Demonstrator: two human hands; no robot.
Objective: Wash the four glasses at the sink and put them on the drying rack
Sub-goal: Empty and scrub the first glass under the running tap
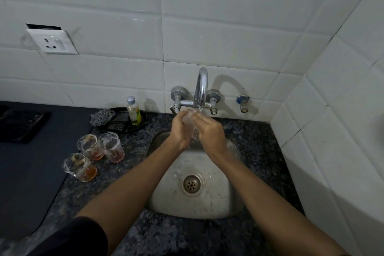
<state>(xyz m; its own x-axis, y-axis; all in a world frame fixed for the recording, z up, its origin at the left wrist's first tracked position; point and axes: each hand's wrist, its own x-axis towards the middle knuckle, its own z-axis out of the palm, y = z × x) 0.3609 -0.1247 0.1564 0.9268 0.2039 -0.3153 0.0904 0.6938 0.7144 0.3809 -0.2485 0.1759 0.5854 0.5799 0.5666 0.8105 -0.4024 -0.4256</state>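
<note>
A clear glass (191,125) is held between both hands over the steel sink (232,189), under water running from the tap (202,86). My left hand (180,129) grips it from the left and my right hand (209,131) from the right; most of the glass is hidden by the fingers. Three dirty glasses with reddish dregs stand on the counter left of the sink: one at the back left (89,146), one at the back right (112,146), one nearer me (78,166).
Behind the glasses a black tray (122,124) holds a steel scrubber (101,117) and a small bottle (134,111). A dark mat (25,162) covers the counter at the left. Tiled walls close the back and right. A wall socket (53,41) sits upper left.
</note>
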